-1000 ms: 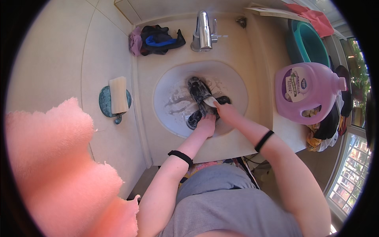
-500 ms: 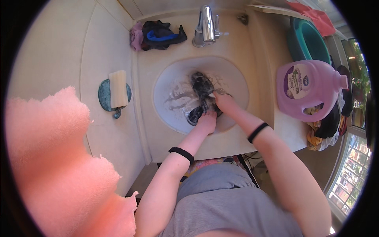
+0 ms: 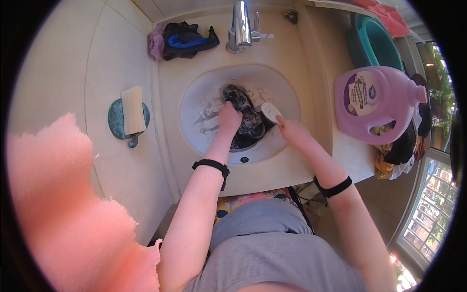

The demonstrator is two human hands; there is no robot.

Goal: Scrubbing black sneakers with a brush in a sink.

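- The dark shoe (image 3: 249, 116), or what looks like one, lies in the sink (image 3: 190, 95) with white suds on it.
- Its long side slants from the top left down to the bottom right.
- The left hand (image 3: 230, 118) is curled tight and seems to grip the shoe by its left edge. The fingertips are hard to see.
- The right hand (image 3: 293, 132) pinches a white, oval brush (image 3: 270, 113) by its near end.
- The shoe is to the left of the right hand. The left hand is nearer, as it touches the shoe. The brush is just beside it, on the right; whether they touch, one cannot tell.
- More dark stuff peeks out under the shoe, and suds dot the sink wall.
- The green dish (image 3: 115, 119) on the left holds a pale soap bar (image 3: 133, 111).
- On the right stand a purple jug (image 3: 352, 124) and a teal tub (image 3: 358, 46). What is in them, one cannot tell.
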